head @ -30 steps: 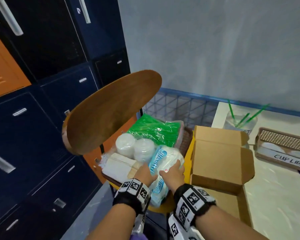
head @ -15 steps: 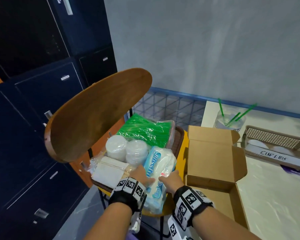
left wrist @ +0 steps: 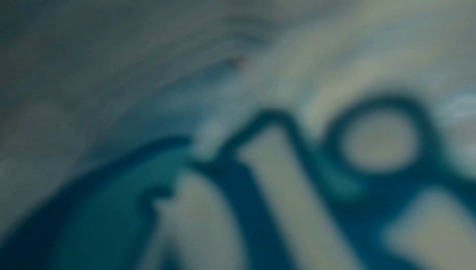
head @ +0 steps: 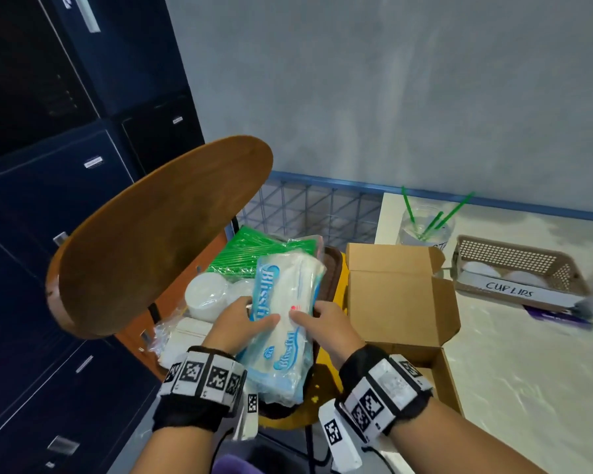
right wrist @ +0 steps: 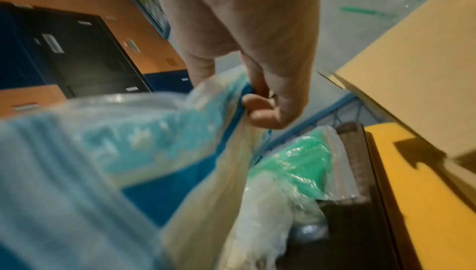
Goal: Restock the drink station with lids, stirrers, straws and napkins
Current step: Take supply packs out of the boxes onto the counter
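Both hands grip napkin pack (head: 285,316): left hand (head: 235,325) thumb on top, right hand (head: 324,328) fingers curled round pack edge. Pack held above chair (head: 158,234) w/ straw bag (head: 254,251), lid stacks (head: 208,295). Cardboard box (head: 394,295) just right; cup-lids basket (head: 517,268) on counter.

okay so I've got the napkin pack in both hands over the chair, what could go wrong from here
1. The napkin pack is soft, slippery plastic. Your right hand only pinches a fold at its edge, so it may slip or tear.
2. The pack hangs over the lid stacks and the bag of green straws; a swing could knock them off the chair.
3. The open cardboard box stands right beside your right hand, and its flap could catch the pack on the way to the counter.
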`<state>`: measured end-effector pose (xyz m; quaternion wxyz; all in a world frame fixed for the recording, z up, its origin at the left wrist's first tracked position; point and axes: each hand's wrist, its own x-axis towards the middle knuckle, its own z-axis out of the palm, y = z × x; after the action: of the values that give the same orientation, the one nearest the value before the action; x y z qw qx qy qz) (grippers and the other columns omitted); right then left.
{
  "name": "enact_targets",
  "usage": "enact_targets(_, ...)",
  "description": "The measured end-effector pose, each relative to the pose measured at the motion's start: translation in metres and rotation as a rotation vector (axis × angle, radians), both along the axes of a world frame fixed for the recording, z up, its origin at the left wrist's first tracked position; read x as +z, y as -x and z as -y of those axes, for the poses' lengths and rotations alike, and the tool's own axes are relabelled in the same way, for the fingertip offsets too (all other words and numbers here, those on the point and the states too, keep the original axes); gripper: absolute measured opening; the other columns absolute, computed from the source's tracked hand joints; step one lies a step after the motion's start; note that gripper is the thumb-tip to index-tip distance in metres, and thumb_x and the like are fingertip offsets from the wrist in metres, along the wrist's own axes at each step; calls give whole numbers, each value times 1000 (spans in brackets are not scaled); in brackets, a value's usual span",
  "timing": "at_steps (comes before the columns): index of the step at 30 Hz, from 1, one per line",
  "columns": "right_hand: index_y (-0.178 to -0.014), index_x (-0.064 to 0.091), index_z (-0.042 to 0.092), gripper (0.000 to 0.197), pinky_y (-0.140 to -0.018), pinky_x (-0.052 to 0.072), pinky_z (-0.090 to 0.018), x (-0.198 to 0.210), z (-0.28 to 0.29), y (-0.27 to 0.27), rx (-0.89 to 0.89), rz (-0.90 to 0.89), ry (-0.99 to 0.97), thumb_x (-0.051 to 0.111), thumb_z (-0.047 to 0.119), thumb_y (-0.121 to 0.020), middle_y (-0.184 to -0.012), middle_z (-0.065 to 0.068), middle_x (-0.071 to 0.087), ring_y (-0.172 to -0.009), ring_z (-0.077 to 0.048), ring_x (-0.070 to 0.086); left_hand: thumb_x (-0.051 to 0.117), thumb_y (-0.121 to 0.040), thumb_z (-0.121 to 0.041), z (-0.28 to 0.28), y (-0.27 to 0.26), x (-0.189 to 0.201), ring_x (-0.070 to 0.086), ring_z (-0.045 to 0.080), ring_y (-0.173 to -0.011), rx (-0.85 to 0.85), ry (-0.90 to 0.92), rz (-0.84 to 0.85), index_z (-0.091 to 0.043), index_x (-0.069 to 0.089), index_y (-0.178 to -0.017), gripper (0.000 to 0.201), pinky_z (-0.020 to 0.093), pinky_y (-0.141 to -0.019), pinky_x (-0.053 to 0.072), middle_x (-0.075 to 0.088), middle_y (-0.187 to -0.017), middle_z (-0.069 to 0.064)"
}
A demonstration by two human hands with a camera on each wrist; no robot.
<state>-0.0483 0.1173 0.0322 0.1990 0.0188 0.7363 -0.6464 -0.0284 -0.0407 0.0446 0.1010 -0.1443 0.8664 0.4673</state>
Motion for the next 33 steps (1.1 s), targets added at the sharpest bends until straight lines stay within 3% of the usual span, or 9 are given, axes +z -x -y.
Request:
enact_targets(3,-124,56,14,34,-91,53,-44,30,-17,-4,24,-56,164,58,22,-91,-115,-8,67,-100,-23,67,71,-81,-31,-17,-2,23,65,7,-84,-27,-88,-156,-23,59,-101,26,23,-73,53,69,-103,-1)
enact_targets(8,-130,44,18,39,-92,51,-49,73,-78,-11,14,-101,418,55,18,-92,-121,-11,64,-105,-28,65,72,-57,-66,-71,1,61,60,17,-108,-119,-162,-372,-32,51,-116,71,39,-89,52,59,-116,0)
enact_targets(13,-131,41,26,48,-87,53,-49,97,-168,-11,-185,-312,340,62,21,-87,-120,-7,62,-104,-27,65,64,-84,-39,-166,0,86,59,-1,-109,-304,-443,-340,-32,34,-131,56,25,-91,52,58,-124,-10)
enact_targets(16,-128,40,23,41,-76,58,-35,95,-229,-4,-320,-359,281,55,16,-91,-115,-4,62,-95,-17,67,49,-94,-27,-226,8,83,46,-19,-110,-389,-395,-363,-34,22,-142,55,7,-95,39,48,-122,-26)
enact_targets(18,-123,42,25,34,-62,55,-25,84,-266,1,-397,-329,251,49,12,-93,-105,-1,63,-79,-7,67,42,-86,-31,-266,17,70,42,0,-122,-405,-285,-389,-31,23,-145,62,19,-105,34,46,-129,-14)
enact_targets(21,-125,44,25,38,-59,50,-21,52,-309,6,-456,-265,215,43,6,-92,-105,0,63,-77,-7,66,41,-84,-27,-314,26,39,47,16,-122,-410,-196,-355,-28,23,-146,64,38,-105,41,48,-134,-1)
enact_targets(26,-127,47,26,40,-80,55,-40,-30,-347,12,-428,-119,43,54,21,-88,-116,-9,64,-93,-21,65,42,-96,-15,-359,26,-6,55,12,-110,-392,-53,-307,-32,4,-148,66,27,-92,47,51,-126,-6)
enact_targets(29,-129,43,21,36,-71,51,-29,-66,-356,17,-356,-46,-108,50,15,-93,-111,-7,63,-89,-20,63,37,-98,-22,-368,33,-41,52,22,-115,-415,106,-126,-28,2,-149,63,32,-97,44,48,-132,9)
enact_targets(33,-137,38,17,46,-76,49,-29,-98,-353,31,-195,-22,-261,46,9,-92,-111,-6,63,-93,-20,63,22,-98,-50,-372,42,-66,56,17,-96,-311,285,-2,-19,39,-133,50,28,-81,43,56,-112,2)
